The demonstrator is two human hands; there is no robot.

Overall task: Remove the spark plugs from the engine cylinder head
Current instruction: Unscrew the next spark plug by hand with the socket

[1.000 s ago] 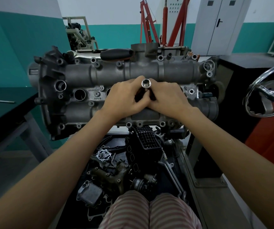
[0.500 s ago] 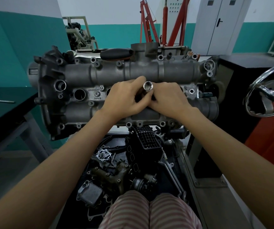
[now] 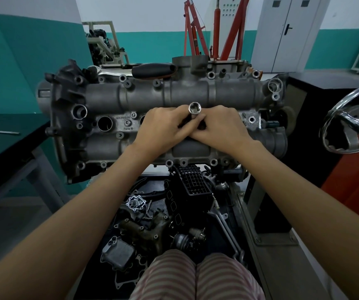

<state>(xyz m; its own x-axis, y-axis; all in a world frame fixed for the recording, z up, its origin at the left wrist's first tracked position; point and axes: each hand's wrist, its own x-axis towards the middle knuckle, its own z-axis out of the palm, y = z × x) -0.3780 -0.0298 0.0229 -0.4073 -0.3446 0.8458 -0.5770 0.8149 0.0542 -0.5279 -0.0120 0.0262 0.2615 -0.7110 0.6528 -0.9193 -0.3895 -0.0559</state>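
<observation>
A grey cast cylinder head [image 3: 144,95] stands on a stand in front of me, its plug wells facing me. One open round well [image 3: 104,123] shows at the left. A shiny spark plug socket [image 3: 194,108] sticks out of a middle well, its open end toward me. My left hand [image 3: 163,127] and my right hand [image 3: 223,126] meet around the socket's shaft, fingers curled on it just below the open end. The spark plugs themselves are hidden.
A black-handled tool [image 3: 153,70] lies on top of the head. Loose engine parts [image 3: 144,230] fill the tray below. A dark bench [image 3: 5,139] with a thin rod stands left, a chrome handwheel [image 3: 351,126] right, a red hoist [image 3: 215,29] behind.
The socket has shifted slightly rightward between my fingers; both hands have stayed wrapped around it with small finger movements.
</observation>
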